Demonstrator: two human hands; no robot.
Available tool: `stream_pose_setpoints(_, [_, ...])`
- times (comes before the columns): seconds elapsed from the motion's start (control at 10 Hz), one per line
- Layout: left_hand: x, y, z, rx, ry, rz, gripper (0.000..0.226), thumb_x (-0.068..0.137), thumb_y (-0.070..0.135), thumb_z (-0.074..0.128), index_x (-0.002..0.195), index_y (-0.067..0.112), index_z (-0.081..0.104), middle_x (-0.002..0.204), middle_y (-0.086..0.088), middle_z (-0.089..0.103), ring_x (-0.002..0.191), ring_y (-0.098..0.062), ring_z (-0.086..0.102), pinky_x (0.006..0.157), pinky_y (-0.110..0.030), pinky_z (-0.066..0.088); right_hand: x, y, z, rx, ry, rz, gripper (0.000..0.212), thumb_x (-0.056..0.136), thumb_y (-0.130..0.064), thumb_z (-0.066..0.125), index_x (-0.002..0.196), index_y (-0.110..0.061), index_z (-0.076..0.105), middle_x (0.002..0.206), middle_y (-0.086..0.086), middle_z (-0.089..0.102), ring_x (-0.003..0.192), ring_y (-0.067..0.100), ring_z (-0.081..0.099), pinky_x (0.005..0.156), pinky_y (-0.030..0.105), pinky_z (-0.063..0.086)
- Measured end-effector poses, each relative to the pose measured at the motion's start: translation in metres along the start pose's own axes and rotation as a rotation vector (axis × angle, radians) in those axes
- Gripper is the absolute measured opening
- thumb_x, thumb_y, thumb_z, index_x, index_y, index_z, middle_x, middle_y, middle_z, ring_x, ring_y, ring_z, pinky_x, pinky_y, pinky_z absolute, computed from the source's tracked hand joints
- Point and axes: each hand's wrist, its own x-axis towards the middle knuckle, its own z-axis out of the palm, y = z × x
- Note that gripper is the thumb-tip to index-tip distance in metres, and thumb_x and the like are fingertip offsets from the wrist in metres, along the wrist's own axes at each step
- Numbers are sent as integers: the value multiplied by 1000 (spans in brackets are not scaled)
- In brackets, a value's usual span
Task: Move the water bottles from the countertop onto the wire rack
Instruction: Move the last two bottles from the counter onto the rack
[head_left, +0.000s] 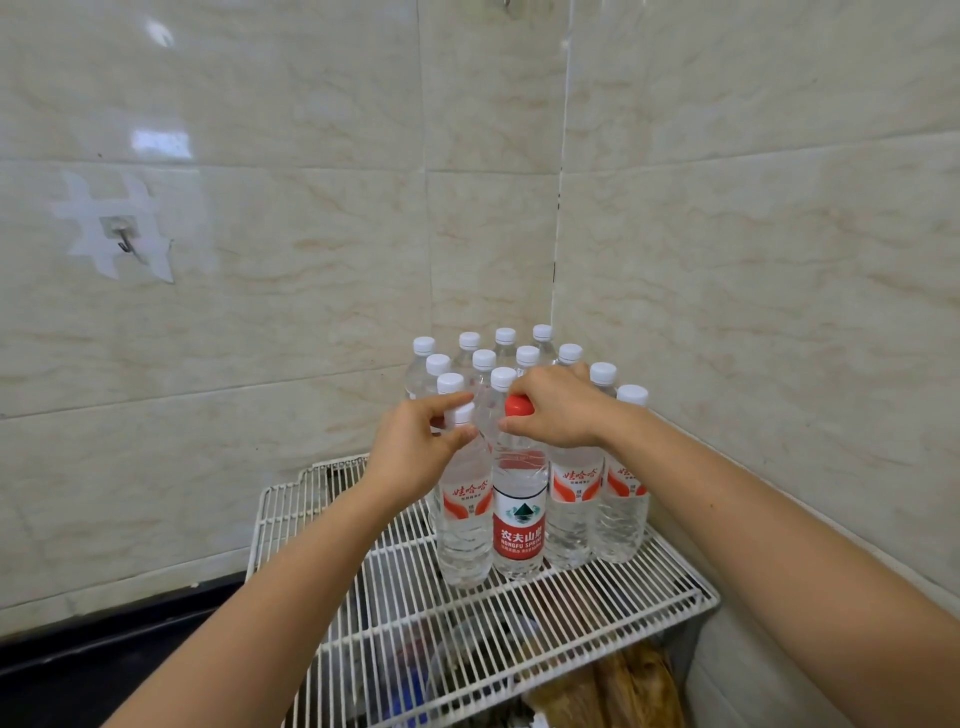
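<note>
Both left hand (415, 449) and right hand (561, 415) pinch caps (519, 406).

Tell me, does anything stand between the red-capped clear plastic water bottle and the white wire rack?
Nothing visible does: the red-capped clear plastic water bottle already stands on the white wire rack, its cap gripped by the right hand.

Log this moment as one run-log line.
left hand: pinching white-capped clear plastic bottle | right hand: gripping red-capped clear plastic bottle | both standing on white wire rack
</note>
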Motion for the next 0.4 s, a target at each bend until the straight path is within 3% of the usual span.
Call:
stream_pose_setpoints(0.2, [-3, -5, 2, -11, 4, 25, 44, 84, 27, 68, 126, 30, 57, 117, 0, 67, 102, -12, 60, 87, -31, 52, -4, -1, 2, -27, 26, 9, 32, 90, -44, 54, 69, -20, 49, 71, -3, 52, 80, 22, 51, 92, 47, 32])
stream_pose_setpoints(0.3, [-4, -7, 4, -29, 13, 54, 43, 85, 29, 66, 127, 32, 56, 118, 2, 66, 102, -11, 61, 90, -33, 53, -10, -3, 3, 3, 72, 6, 33, 89, -48, 54, 66, -25, 46, 72, -5, 49, 82, 20, 48, 83, 41, 30])
stream_pose_setpoints(0.4, [-6, -9, 6, -18, 37, 102, 43, 86, 30, 65, 128, 32, 55, 120, 6, 64, 100, -8, 60, 89, -30, 51, -18, -10, -1, 100, 237, 10, 23, 89, -49, 55, 94, -29, 64, 97, -5, 56, 101, 18, 48, 90, 39, 30])
